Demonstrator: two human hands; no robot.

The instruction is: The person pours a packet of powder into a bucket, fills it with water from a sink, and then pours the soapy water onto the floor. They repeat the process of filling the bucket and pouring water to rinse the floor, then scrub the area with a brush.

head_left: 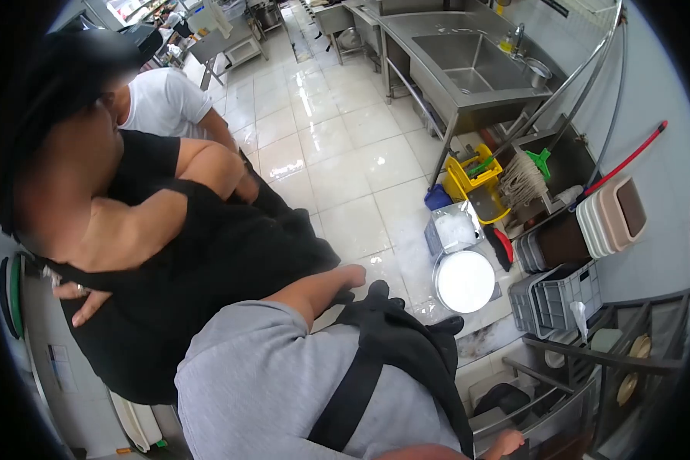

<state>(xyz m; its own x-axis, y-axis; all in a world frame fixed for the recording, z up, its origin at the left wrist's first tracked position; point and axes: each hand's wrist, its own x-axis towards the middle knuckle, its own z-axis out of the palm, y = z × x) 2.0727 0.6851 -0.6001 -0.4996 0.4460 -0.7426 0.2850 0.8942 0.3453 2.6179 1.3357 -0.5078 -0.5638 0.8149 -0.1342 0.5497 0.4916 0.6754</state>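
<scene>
My left hand point(351, 277) hangs in front of my grey-shirted body and black apron point(406, 337), above the tiled floor. It looks rounded, but its fingers cannot be told apart, and no object shows in it. Low in the view, my right hand point(504, 443) is beside a dark metal rack point(629, 356). Its fingers are curled in, with nothing visible between them. A round white lid or container point(466, 282) stands on the floor, touching or close to a square metal tin point(454, 228) with whitish contents.
A person in black point(230, 238) stands close at left, another in a white shirt point(169, 103) behind. A steel sink point(468, 69), yellow mop bucket point(456, 180), mop point(523, 178) and grey crates point(537, 307) line the right. The floor point(345, 165) looks wet.
</scene>
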